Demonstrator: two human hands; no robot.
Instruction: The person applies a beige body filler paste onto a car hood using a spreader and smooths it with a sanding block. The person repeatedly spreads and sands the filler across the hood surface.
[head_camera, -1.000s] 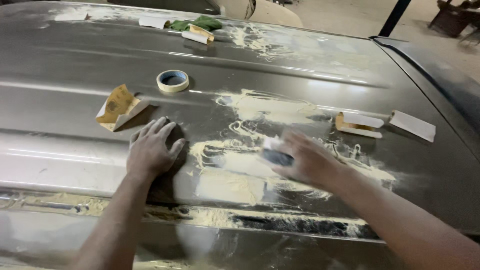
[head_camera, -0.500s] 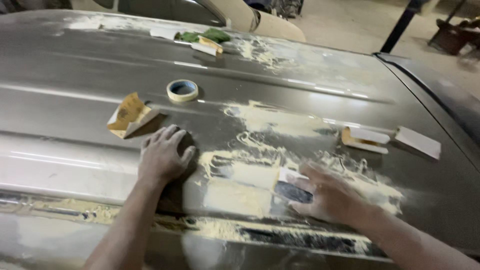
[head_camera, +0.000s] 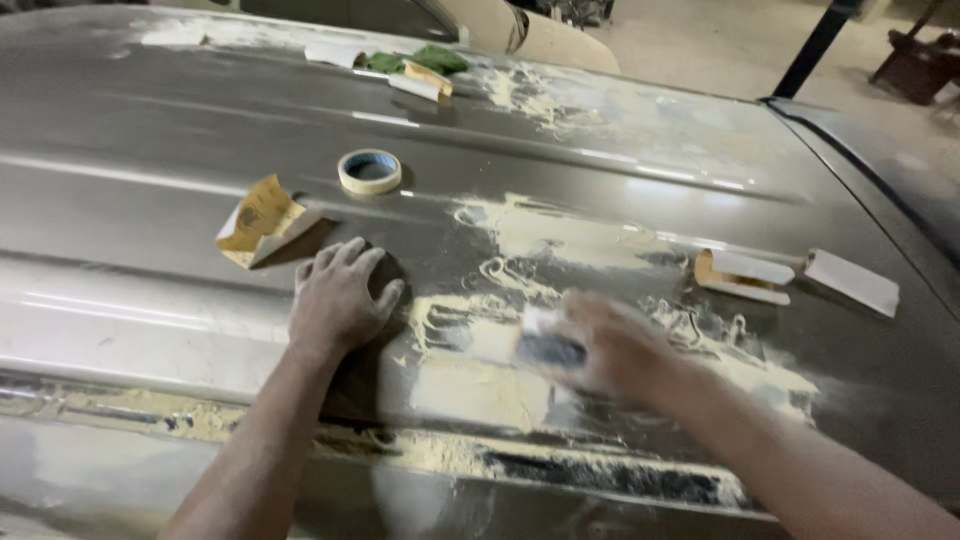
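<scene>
I judged the site to be a vehicle body repair workshop. A grey car body panel (head_camera: 200, 120) carried pale filler patches (head_camera: 560, 235) and sanding dust. Folded sandpaper (head_camera: 262, 220), masking tape (head_camera: 370, 171) and concrete floor (head_camera: 700, 45) supported this.

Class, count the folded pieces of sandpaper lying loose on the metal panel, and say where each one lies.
4: one beside the tape roll, one by the green cloth, two at right. Others may be hidden.
</scene>
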